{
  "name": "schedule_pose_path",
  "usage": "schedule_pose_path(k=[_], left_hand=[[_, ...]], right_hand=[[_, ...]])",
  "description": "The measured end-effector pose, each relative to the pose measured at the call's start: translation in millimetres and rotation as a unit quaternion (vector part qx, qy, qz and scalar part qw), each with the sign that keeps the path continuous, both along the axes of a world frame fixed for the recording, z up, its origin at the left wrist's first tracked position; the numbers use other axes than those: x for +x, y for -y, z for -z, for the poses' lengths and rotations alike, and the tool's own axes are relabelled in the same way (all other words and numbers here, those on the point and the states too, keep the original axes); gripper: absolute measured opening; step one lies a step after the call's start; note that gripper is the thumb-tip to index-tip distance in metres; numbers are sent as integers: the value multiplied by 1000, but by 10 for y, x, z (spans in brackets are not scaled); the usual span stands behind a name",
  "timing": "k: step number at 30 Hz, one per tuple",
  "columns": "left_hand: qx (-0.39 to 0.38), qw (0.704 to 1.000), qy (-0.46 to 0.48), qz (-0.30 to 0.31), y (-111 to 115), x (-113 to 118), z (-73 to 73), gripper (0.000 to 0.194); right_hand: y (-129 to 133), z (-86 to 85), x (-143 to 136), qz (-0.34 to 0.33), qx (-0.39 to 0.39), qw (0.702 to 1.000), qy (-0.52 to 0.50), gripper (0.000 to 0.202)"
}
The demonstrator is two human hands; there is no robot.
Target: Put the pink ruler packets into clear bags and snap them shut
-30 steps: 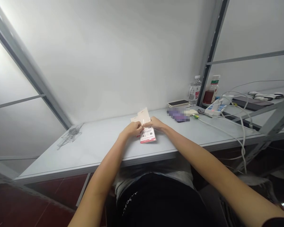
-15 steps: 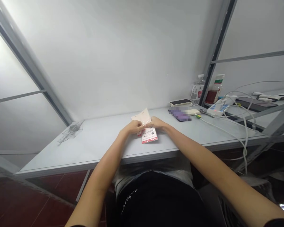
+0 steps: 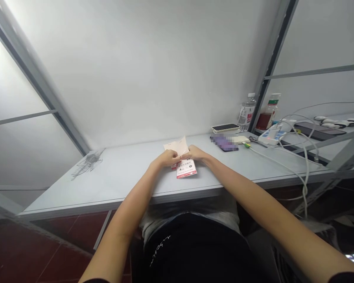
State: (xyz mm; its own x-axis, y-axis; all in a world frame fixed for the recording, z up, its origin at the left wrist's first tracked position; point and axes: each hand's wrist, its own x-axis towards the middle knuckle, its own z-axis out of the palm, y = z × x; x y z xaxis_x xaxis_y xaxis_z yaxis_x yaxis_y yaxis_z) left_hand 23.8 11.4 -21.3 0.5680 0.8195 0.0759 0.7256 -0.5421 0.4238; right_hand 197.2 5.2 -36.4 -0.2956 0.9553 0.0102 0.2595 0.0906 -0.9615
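A flat packet (image 3: 186,169) with a white front, a red lower edge and printed characters is held over the tabletop, in the middle of the view. My left hand (image 3: 170,157) pinches it from the left and my right hand (image 3: 194,152) from the right, the two close together. Above the fingers rises a pale pink, card-like part (image 3: 177,146) of the packet. More red and white print shows just below my left fingers; whether it is a second packet is unclear.
On the white table (image 3: 120,173) lie a tangle of dark threads (image 3: 90,162) at left, and a phone (image 3: 225,128), a purple item (image 3: 225,143) and a water bottle (image 3: 247,113) at right. A power strip (image 3: 273,135) with white cables stands further right.
The pale upper part of the packet has shifted slightly to the right and down. Both hands stay nearly where they were, still gripping the packet.
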Motion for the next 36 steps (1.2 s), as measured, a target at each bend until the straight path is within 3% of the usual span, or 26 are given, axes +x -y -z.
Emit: schedule_pose_path(k=[11, 16, 36], left_hand=[[-25, 1000, -13, 6, -12, 8, -33, 25], [-46, 999, -27, 11, -42, 29, -43, 36], [75, 995, -34, -64, 14, 180, 150, 24]], right_hand=[[-64, 51, 9, -24, -53, 996, 62, 31], [-76, 56, 18, -38, -64, 995, 74, 31], [-31, 69, -6, -24, -97, 994, 35, 31]])
